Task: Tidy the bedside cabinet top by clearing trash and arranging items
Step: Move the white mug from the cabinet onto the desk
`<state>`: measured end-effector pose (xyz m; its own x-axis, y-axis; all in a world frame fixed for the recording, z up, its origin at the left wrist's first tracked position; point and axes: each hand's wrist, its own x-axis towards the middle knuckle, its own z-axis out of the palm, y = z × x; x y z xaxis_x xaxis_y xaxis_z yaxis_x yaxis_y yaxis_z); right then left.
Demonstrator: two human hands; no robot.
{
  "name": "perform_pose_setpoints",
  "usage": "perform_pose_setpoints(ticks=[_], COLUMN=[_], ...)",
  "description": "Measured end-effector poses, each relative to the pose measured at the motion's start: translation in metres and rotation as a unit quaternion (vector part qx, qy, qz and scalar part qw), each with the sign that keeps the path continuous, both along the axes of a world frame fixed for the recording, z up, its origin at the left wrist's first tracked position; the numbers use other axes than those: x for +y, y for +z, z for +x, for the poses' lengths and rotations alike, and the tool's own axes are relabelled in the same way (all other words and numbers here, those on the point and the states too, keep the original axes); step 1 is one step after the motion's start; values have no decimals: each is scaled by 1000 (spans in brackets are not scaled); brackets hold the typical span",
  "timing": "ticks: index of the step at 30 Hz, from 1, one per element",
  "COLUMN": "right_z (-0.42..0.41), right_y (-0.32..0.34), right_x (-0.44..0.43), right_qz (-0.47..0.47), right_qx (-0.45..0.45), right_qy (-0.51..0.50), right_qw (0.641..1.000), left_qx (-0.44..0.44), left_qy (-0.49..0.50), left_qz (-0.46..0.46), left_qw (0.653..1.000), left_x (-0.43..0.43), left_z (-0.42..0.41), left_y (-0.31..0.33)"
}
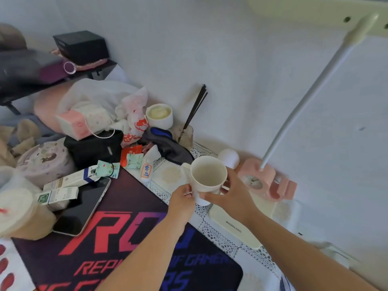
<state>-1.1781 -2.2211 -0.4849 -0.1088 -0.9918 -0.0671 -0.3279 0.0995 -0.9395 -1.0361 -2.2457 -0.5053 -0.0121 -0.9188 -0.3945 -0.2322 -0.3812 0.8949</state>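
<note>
A cream mug (pixel 206 175) is held up above the cabinet top, empty inside, its handle toward the left. My left hand (pixel 182 198) grips its lower left side and my right hand (pixel 232 193) wraps its right side. Below lies a dark printed mat (pixel 117 244) on the patterned cabinet cloth (pixel 174 175). Clutter crowds the back left: small mint packets (pixel 134 161), a red wrapper (pixel 131 153), a white tube (pixel 147 172), crumpled plastic bags (pixel 134 114) and carton boxes (pixel 69 181).
A tablet (pixel 84 206) lies on the mat's left. A black pouch (pixel 94 148), a cream candle pot (pixel 159 115), a glass with dark sticks (pixel 186 133), a pink clock (pixel 258 177), a cream lamp base (pixel 233 225) and a lidded drink cup (pixel 19 213) stand around.
</note>
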Motion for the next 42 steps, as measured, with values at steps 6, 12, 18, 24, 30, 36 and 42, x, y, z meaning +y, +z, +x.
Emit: perform_pose_setpoints(ticks=[6, 12, 18, 24, 30, 36, 42], right_z=[-5, -5, 0, 2, 4, -13, -104], right_y=[-7, -10, -17, -22, -28, -24, -69], right_x=[2, 3, 1, 2, 10, 67, 190], right_qz=[6, 5, -4, -13, 1, -15, 23], right_qx=[1, 1, 5, 1, -19, 31, 128], right_qy=[0, 9, 19, 21, 3, -98, -300], right_qw=[1000, 1000, 1000, 1000, 1000, 995, 945], left_qx=[-16, -10, 22, 32, 26, -155, -90], left_qy=[-14, 0, 12, 18, -19, 129, -120], left_qz=[18, 9, -2, -12, -6, -137, -213], left_qw=[1000, 1000, 1000, 999, 999, 970, 965], left_x=[0, 3, 9, 12, 14, 72, 164], left_z=[-5, -3, -2, -6, -2, -10, -107], left_y=[-10, -15, -8, -11, -16, -29, -35])
